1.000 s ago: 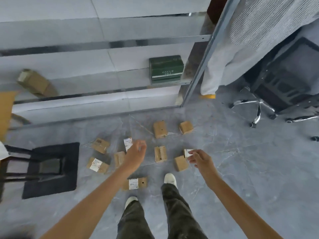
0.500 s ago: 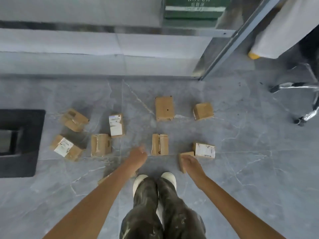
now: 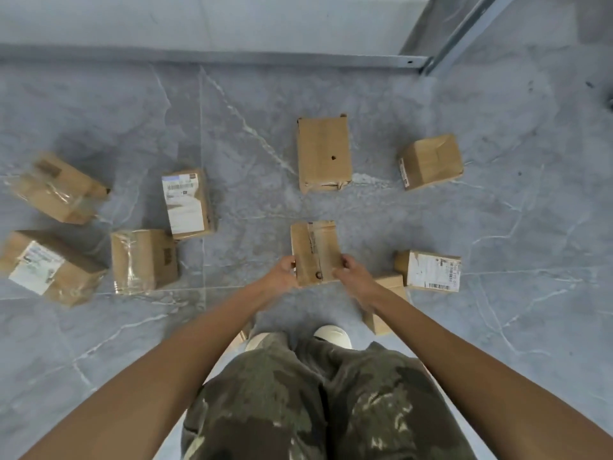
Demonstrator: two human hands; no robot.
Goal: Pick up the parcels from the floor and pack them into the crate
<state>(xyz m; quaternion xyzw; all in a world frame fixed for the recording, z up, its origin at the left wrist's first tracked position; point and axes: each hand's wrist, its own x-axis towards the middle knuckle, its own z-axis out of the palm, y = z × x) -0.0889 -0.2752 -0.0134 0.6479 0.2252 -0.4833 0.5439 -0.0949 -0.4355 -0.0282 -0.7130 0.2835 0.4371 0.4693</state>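
Matt brown cardboard parcels (image 3: 324, 153) on glossy grey marbled floor (image 3: 497, 227)

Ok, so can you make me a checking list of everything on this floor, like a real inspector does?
Surface: grey stone floor, with boxes scattered over it.
Job's things: middle parcel, held at both sides; cannot tell if it is lifted yet. At least eight more lie around it, among them the plain parcel beyond it and the labelled parcel to its right. The crate is not in view.
Clutter: nothing seen.
Hands: left hand grips the middle parcel's left side; right hand grips its right side.
Cables: nothing seen.
Surroundings: metal frame at the top right, wall along the top, the person's white shoe and camouflage trousers below.
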